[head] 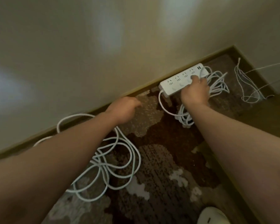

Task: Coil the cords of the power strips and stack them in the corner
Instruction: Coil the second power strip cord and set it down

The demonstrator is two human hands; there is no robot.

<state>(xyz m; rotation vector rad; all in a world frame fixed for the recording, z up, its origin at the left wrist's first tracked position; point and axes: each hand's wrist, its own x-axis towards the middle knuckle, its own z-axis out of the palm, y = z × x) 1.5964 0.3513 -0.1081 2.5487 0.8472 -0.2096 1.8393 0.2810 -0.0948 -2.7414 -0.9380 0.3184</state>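
A white power strip (173, 84) lies on the patterned carpet against the baseboard, near the room's corner. My right hand (195, 91) rests on its right half, fingers curled over the strip and part of its coiled white cord (216, 85). More of that cord bunches below my wrist (187, 120). My left hand (124, 109) hovers over the carpet to the left of the strip, fingers loosely curled, holding nothing. A second long white cord (118, 160) lies in loose loops on the carpet under my left forearm; its strip is hidden.
A thin white cable (247, 88) hangs in loops in the corner at the right. The beige wall (103, 46) and its baseboard run diagonally across the view. A white rounded object (212, 215) sits at the bottom right edge.
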